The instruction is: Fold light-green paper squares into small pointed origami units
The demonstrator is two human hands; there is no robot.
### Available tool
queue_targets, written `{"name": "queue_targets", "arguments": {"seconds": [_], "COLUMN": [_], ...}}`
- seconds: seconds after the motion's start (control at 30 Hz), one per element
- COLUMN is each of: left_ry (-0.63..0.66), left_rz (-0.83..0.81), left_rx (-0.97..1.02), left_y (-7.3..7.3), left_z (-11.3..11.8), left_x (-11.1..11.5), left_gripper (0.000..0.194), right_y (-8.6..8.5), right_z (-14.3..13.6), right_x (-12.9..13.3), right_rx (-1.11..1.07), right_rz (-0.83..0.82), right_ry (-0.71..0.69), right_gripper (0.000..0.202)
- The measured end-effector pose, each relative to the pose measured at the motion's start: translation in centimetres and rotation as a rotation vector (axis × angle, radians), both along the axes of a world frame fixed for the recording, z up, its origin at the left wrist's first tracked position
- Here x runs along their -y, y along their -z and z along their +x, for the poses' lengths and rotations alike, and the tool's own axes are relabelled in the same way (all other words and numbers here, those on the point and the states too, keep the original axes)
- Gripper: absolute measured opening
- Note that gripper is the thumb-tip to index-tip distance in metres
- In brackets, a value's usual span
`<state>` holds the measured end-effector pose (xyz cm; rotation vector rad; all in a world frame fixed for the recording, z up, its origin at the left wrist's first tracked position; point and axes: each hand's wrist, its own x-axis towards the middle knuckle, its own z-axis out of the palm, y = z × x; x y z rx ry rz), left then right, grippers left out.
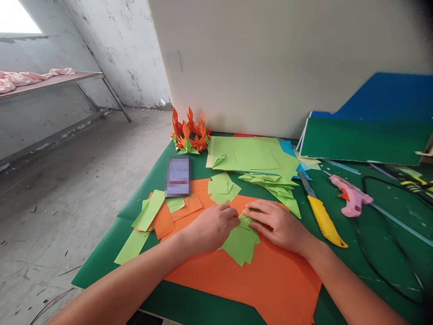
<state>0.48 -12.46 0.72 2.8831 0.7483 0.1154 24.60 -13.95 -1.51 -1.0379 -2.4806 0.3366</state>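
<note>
My left hand is closed, its fingers curled at a small green paper piece. From the other side, my right hand touches that piece with its fingertips, fingers stretched out and apart. Beneath both hands lies a small stack of green paper squares. This stack rests on large orange paper sheets. The left fingertips are partly hidden, and the fold of the piece is hard to make out.
Loose green slips and orange slips lie leftward, near a blurred phone. Behind are an orange folded-paper crown and green sheets. A yellow utility knife and pink glue gun lie rightward, with a black cord.
</note>
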Motion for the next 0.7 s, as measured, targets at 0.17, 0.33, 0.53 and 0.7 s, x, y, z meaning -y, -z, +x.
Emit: {"name": "queue_targets", "arguments": {"seconds": [0.17,0.33,0.53,0.7], "left_ry": [0.059,0.142,0.184,0.177], "left_rz": [0.045,0.028,-0.063,-0.101], "left_rx": [0.086,0.174,0.287,0.318], "left_y": [0.4,1.1,0.9,1.0], "left_z": [-0.2,-0.5,-0.8,-1.0], "left_x": [-0.4,-1.4,-1.8,-1.9], "left_gripper": [0.029,0.033,0.035,0.031], "right_y": [0.7,0.9,0.4,0.1], "right_z": [0.5,0.8,0.3,-0.2], "right_x": [-0.3,-0.4,-0.3,-0.2], "right_rx": [0.040,0.053,-0.039,-0.078], "right_rz": [-0.007,-0.019,0.025,0.022], "right_ry": [-0.034,-0.052,-0.066,-0.107], "right_gripper": [0.035,0.040,0.019,0.018]}}
